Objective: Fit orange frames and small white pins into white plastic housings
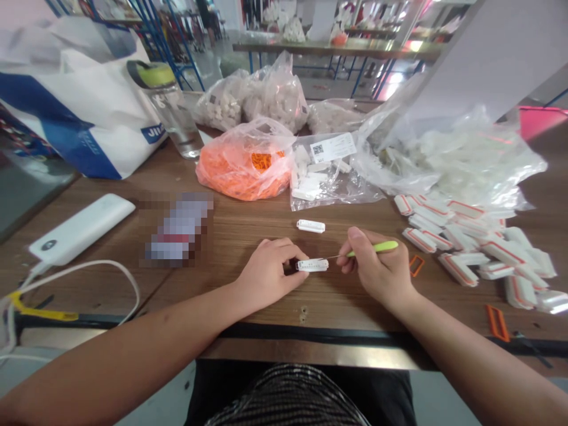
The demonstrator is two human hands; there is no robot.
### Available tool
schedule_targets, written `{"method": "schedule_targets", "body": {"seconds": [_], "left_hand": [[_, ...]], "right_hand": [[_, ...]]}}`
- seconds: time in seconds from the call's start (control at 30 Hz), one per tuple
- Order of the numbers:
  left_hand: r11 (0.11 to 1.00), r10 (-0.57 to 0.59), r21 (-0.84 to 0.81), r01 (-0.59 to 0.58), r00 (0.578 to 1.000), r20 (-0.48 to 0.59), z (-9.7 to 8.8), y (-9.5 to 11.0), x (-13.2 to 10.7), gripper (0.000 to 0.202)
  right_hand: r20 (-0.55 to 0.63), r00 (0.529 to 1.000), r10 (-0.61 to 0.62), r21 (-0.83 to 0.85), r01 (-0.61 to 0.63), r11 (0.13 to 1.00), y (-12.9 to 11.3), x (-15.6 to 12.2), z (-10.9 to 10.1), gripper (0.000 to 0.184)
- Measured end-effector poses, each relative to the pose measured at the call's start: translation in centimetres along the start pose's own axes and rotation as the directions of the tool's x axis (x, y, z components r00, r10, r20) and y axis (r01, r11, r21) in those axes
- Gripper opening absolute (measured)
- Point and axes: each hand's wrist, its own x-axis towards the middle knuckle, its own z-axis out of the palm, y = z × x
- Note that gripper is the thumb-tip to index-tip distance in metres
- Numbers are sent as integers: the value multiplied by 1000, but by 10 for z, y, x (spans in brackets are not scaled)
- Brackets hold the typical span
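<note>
**Tiny wire pick vs. small white part, tricky pinch**

Left grip [270, 271] is clamped on a small white plastic part [312, 265]; right grip [375, 266] pinches a green-handled pick [373, 249], its thin wire tip [331, 257] right by the part. Off-angle pressure could bend the wire or pop the part loose. Left forearm [146, 337] and right forearm [465, 355] reach over the desk [248, 228], with a second white part [310, 226] just ahead and a pile of orange-trimmed white parts [470, 251] off right.

From here I'm looking at a small assembly workshop: a wooden workbench [231, 284] heaped with plastic bags of white parts [277, 94], and more long blue-framed benches [337, 50] behind it
</note>
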Motion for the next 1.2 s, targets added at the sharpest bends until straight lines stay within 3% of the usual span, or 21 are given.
{"method": "schedule_targets", "body": {"seconds": [0.6, 0.8, 1.0, 1.07, 1.2], "left_hand": [[1000, 15, -6, -15, 1000, -11, 2, -3, 0, 8], [1000, 4, -3, -4, 1000, -2, 1, -2, 0, 8], [1000, -15, -13, 15, 1000, 0, 1, 0, 1, 9], [1000, -13, -8, 13, 1000, 0, 1, -1, 1, 8], [1000, 7, 0, -7, 1000, -9, 2, -2, 0, 8]], "right_hand": [[36, 998, 46, -14, -46, 999, -1, 2, 3, 48], [130, 988, -80, -96, 93, 991, 1, 0, 0, 45], [240, 934, -266, -216, 319, 923, -2, -1, -2, 43], [208, 948, -243, -182, 281, 942, -2, -1, -1, 44], [68, 996, -49, -34, 52, 998, 1, 2, 1, 45]]}}
